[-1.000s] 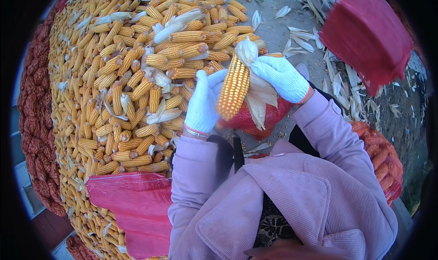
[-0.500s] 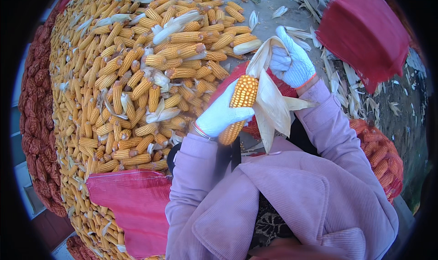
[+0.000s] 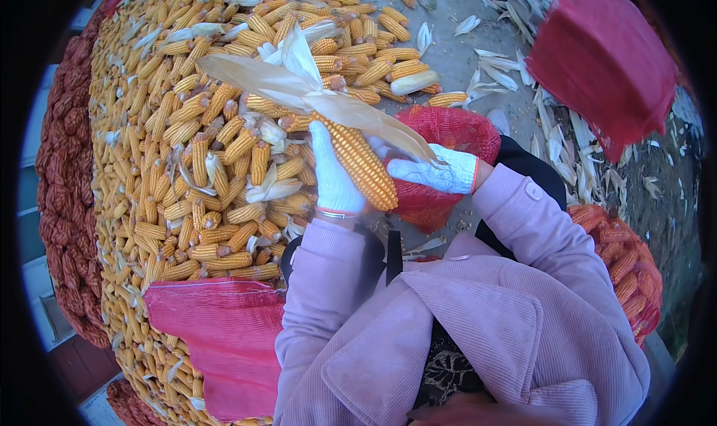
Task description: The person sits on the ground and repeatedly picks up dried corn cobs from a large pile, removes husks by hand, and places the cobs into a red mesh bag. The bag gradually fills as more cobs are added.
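My left hand [image 3: 335, 173], in a white glove, is closed around an ear of corn [image 3: 364, 166] with bare yellow kernels. The ear tilts, its tip toward me. Pale dry husk [image 3: 362, 115] is folded back from its base, spreading both left over the pile and right. My right hand [image 3: 446, 170], also gloved, is beside the ear, its thumb stretched toward the kernels. A strip of husk crosses over this hand, and its other fingers are partly hidden and blurred. Beneath the hands is a red mesh bag [image 3: 467, 131].
A large heap of corn ears [image 3: 216, 164] fills the left side. Red mesh sacks [image 3: 71, 172] are stacked beyond it. A red sack [image 3: 216, 336] lies on the heap, another red sack [image 3: 601, 60] at far right. A filled mesh bag [image 3: 620, 265] stands at my right; loose husks [image 3: 549, 134] litter the ground.
The ear has turned so its husk end points up and left, and it has shifted slightly left. My right hand has left the raised husk and come down beside the ear.
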The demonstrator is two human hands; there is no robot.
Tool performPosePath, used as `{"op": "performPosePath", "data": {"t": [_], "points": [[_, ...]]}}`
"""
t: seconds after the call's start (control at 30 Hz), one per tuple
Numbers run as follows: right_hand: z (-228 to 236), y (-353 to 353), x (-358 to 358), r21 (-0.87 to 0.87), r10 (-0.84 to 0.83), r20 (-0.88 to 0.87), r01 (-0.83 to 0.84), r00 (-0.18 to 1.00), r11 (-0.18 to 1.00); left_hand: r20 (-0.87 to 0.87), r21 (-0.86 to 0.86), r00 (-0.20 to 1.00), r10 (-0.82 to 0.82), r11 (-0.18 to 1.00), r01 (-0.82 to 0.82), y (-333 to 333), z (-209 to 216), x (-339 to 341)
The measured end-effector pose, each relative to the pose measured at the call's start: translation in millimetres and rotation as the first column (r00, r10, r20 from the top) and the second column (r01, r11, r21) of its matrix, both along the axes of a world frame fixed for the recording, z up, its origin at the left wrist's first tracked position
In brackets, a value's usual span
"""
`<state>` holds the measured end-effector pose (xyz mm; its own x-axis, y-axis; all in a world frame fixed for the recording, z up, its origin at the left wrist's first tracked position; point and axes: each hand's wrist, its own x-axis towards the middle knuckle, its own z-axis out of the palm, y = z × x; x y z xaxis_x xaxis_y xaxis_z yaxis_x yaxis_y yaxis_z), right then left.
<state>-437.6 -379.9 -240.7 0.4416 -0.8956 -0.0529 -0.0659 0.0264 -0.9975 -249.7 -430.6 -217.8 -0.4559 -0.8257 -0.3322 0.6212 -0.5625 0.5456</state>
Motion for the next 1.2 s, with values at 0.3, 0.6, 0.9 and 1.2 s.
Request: {"op": "performPosePath", "data": {"t": [0.3,0.6,0.9,1.2], "points": [[-12,-34,-10,0.094,-0.627,0.137,0.62,0.767,0.779,0.282,0.113,0.899,-0.334,0.942,0.315,33,-4,-21],[2,-23,-17,0.494,-0.515,0.631,0.212,0.581,0.843,0.058,0.131,0.902,-0.428,0.899,0.418,38,1,-10],[51,-17,-6,0.248,-0.086,0.268,0.018,0.96,0.969,-0.049,0.225,0.795,-0.604,0.769,0.598,36,-15,-19],[37,-18,6,0.602,-0.536,0.3,0.278,0.789,0.748,0.058,-0.004,0.831,-0.554,0.832,0.555,42,-29,-21]]}}
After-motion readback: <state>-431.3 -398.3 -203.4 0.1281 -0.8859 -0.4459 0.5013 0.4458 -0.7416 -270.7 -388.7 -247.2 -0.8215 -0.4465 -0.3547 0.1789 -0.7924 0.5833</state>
